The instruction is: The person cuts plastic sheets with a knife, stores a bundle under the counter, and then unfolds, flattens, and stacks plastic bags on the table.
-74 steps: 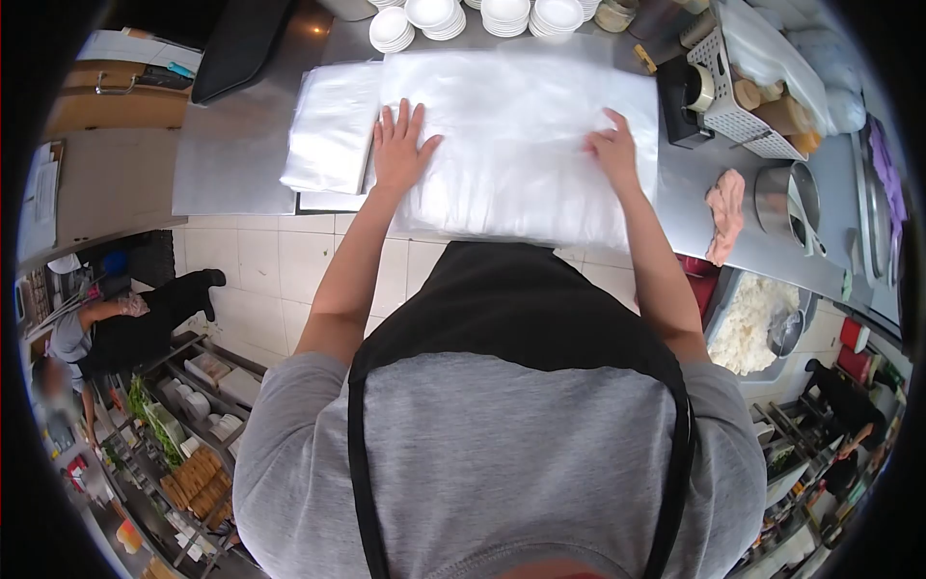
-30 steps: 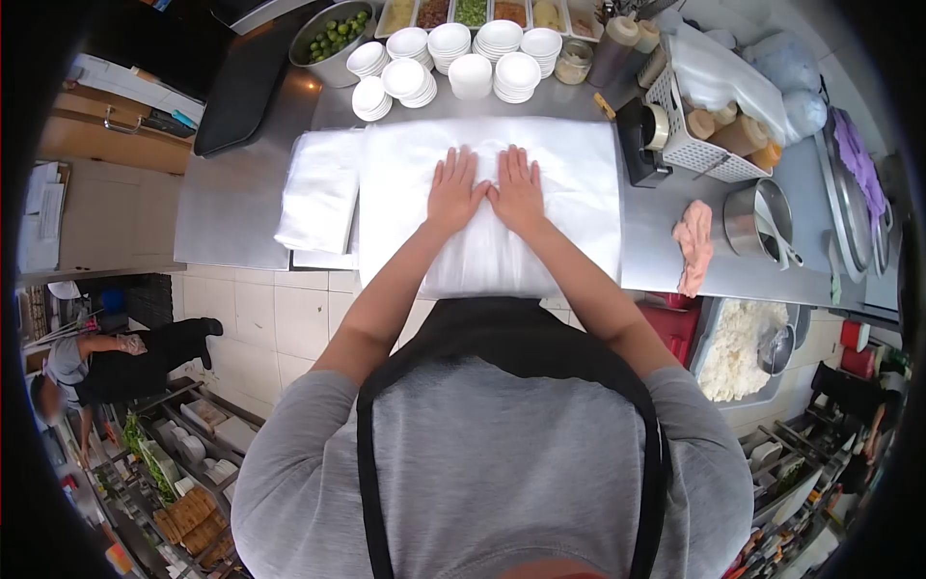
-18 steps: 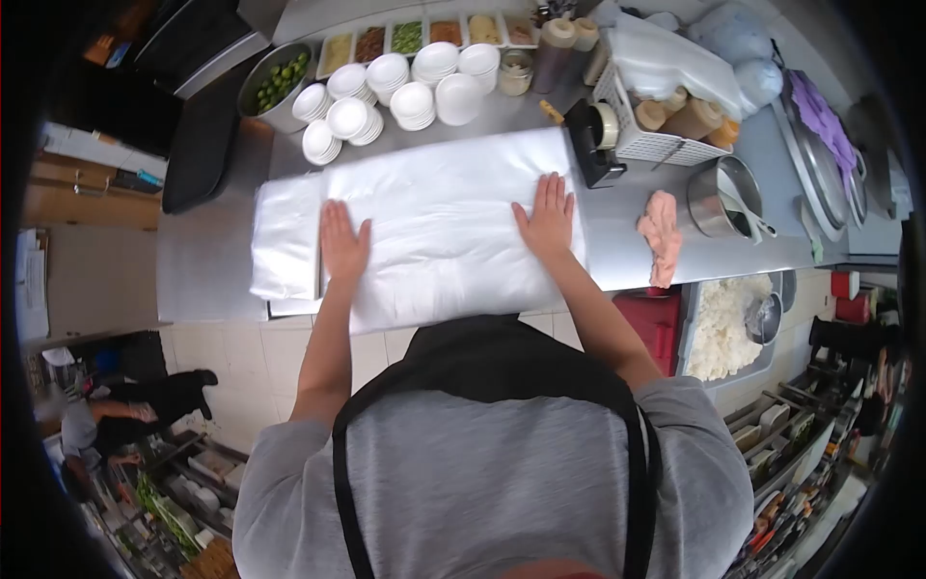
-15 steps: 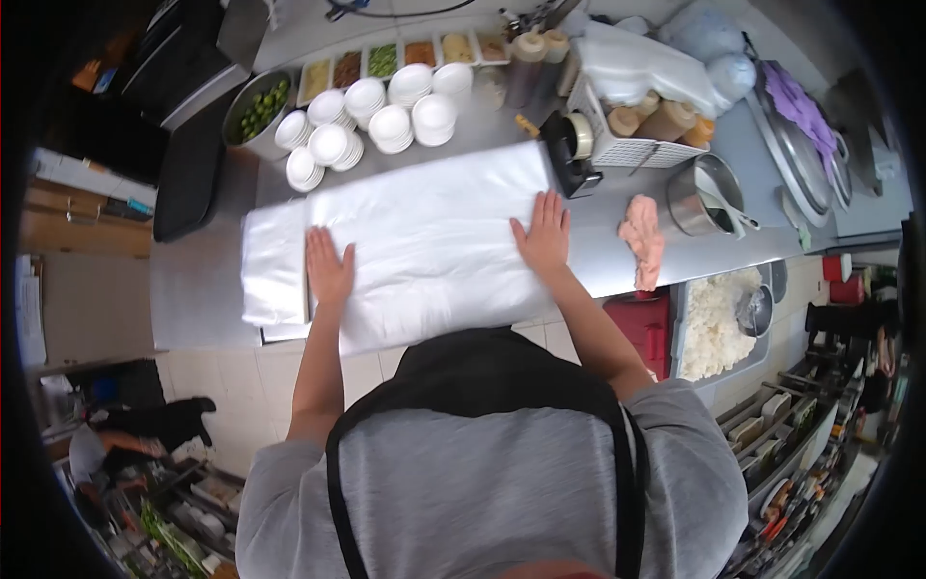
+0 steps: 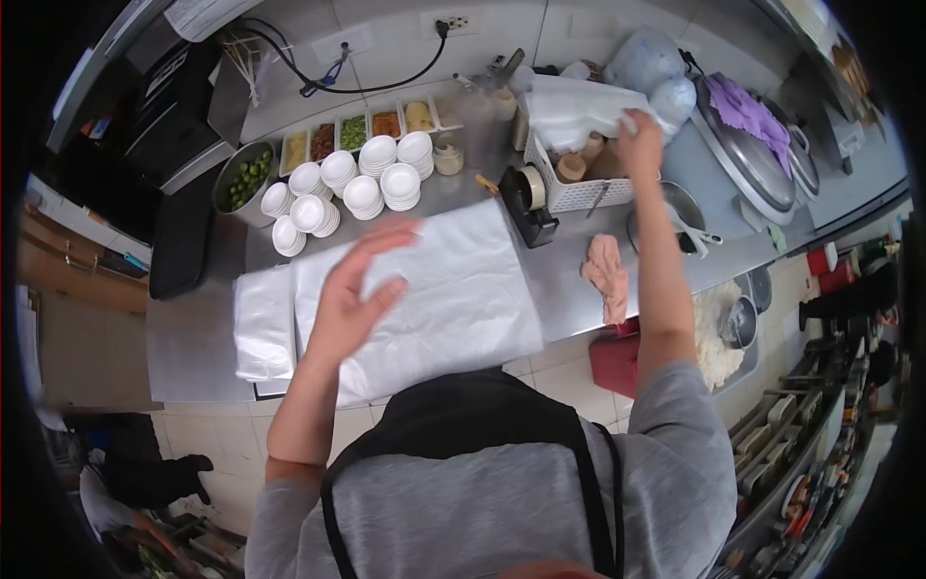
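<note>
A wide stack of clear plastic sheets or bags (image 5: 444, 289) lies on the steel counter in front of me, with a narrower folded plastic stack (image 5: 264, 323) at its left. My left hand (image 5: 357, 294) is raised over the wide stack, fingers spread and slightly blurred, holding nothing. My right hand (image 5: 640, 145) is stretched out over the white basket (image 5: 579, 196), its fingers curled at the right end of the plastic bags (image 5: 588, 114) lying on top. Sauce bottles (image 5: 590, 154) stand in the basket beneath. The exact finger contact is partly hidden.
Stacks of white small bowls (image 5: 363, 193) stand behind the sheets, near trays of chopped toppings (image 5: 353, 132) and a pot of limes (image 5: 242, 183). To the right are a tape dispenser (image 5: 529, 217), a pink cloth (image 5: 606, 280) and a steel pot (image 5: 681, 205). A rice tub (image 5: 719, 338) sits lower right.
Both hands have left the plastic stack, where they lay flat. The left has lifted toward the middle; the right has reached far right to the bags on the basket. The view has tilted up.
</note>
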`<action>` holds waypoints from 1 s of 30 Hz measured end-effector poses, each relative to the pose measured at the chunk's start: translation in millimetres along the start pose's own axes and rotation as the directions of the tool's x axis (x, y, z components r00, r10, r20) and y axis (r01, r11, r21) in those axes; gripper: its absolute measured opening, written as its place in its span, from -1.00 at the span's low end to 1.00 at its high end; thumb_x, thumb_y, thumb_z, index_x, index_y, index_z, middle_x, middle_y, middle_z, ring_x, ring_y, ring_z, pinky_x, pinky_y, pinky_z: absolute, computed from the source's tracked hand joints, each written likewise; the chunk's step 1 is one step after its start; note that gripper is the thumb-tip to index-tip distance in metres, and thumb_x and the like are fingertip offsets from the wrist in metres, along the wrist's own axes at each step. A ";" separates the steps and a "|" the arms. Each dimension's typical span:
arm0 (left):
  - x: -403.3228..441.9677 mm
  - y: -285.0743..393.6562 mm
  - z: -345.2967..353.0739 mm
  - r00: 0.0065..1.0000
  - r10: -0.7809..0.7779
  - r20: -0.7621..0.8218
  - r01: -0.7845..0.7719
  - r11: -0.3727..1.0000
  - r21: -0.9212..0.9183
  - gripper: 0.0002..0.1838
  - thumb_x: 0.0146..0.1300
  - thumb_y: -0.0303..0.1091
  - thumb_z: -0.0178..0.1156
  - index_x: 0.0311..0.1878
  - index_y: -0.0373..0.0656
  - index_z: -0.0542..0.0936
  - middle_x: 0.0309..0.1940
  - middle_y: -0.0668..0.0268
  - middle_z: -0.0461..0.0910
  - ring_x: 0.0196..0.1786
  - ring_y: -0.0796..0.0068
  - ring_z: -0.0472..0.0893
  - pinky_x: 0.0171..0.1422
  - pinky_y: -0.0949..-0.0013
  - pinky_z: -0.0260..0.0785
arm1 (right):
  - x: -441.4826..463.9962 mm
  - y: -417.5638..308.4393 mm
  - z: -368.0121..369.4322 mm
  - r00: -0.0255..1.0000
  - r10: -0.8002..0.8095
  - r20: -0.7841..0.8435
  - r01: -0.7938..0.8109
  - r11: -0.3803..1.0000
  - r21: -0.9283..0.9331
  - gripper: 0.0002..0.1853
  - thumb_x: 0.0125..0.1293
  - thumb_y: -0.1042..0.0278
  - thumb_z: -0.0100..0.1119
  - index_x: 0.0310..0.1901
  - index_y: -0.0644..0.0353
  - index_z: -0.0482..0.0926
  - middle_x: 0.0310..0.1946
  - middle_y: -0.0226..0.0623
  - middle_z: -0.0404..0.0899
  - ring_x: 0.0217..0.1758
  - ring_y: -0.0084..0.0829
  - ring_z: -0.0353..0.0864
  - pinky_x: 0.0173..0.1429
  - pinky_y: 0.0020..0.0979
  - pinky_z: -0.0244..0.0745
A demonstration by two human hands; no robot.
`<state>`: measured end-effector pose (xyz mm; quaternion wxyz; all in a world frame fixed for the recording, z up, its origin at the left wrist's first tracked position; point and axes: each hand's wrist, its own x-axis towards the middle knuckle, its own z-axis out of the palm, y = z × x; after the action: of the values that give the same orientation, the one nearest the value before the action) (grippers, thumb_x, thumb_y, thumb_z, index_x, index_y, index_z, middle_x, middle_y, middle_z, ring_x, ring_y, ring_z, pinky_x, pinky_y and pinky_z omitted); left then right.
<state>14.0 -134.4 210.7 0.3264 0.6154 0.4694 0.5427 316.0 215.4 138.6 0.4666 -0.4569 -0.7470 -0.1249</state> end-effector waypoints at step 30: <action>29.1 130.3 194.3 0.762 0.645 -0.063 -0.131 0.059 -0.990 -0.71 0.01 -0.54 -0.03 -0.19 -0.45 0.54 -0.24 0.10 0.56 0.14 -0.01 0.37 0.14 0.10 0.23 | 169.1 -5.3 -14.7 0.940 -0.340 -0.001 0.340 0.940 -0.005 -0.74 0.16 0.29 0.12 -0.15 0.20 0.59 -0.54 -0.50 0.46 -0.43 -0.56 0.44 -0.28 -0.53 0.37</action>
<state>231.6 -131.5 301.4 0.5592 0.4663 -0.2505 0.6380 295.5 299.2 284.8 0.4374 -0.3219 -0.8141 -0.2058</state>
